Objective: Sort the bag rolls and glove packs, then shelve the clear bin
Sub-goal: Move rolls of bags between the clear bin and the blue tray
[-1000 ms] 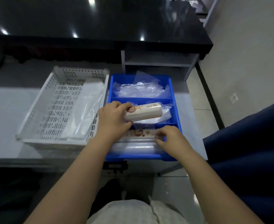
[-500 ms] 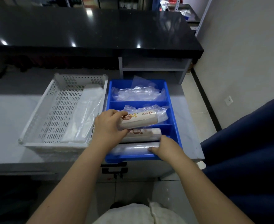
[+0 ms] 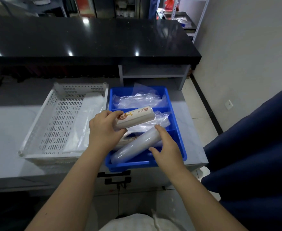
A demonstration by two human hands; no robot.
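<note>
A blue divided bin (image 3: 178, 130) sits on the grey counter in front of me. My left hand (image 3: 103, 130) grips a labelled white bag roll (image 3: 137, 118) above the bin's middle section. My right hand (image 3: 166, 145) holds a long clear bag roll (image 3: 135, 147), tilted with its far end raised over the near section. Another labelled roll lies partly hidden under my left hand. Clear glove packs (image 3: 137, 99) fill the far section, and more clear plastic (image 3: 161, 119) lies in the middle one.
A white perforated basket (image 3: 60, 124) stands left of the blue bin, with a clear plastic bag (image 3: 85, 124) along its right side. A black countertop (image 3: 90, 39) and a grey shelf cubby (image 3: 153, 74) lie behind. Dark blue fabric (image 3: 253, 147) is at the right.
My right hand has lifted the clear roll's far end, so it now lies tilted across the near sections. My left hand has kept hold of the labelled roll. The camera has tipped upward.
</note>
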